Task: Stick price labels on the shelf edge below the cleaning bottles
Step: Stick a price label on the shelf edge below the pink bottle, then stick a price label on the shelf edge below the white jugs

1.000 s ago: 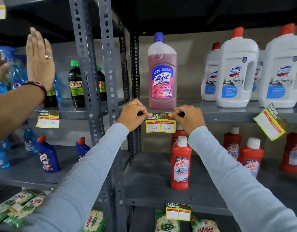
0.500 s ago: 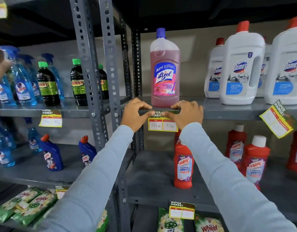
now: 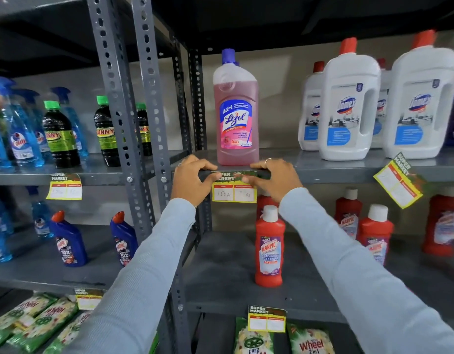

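Observation:
A yellow and green price label (image 3: 233,189) marked "150" lies against the grey shelf edge (image 3: 335,175), right below the pink Lizol bottle (image 3: 235,111). My left hand (image 3: 192,178) pinches the label's top left corner against the edge. My right hand (image 3: 272,178) presses its top right corner, fingers curled over the shelf lip. White Domex bottles (image 3: 348,106) stand to the right on the same shelf. Below them a second label (image 3: 398,183) hangs crooked from the edge.
Blue spray bottles (image 3: 21,131) and dark green-capped bottles (image 3: 59,134) fill the left shelf, with a label (image 3: 64,187) under them. Red Harpic bottles (image 3: 269,246) and blue ones (image 3: 67,241) stand one shelf down. Perforated grey uprights (image 3: 133,118) divide the racks. Detergent packs (image 3: 39,320) lie at the bottom.
Another person's raised hand at the left has gone from view. My hands have slid up, pressing the label's top strip onto the shelf edge. The view has shifted slightly.

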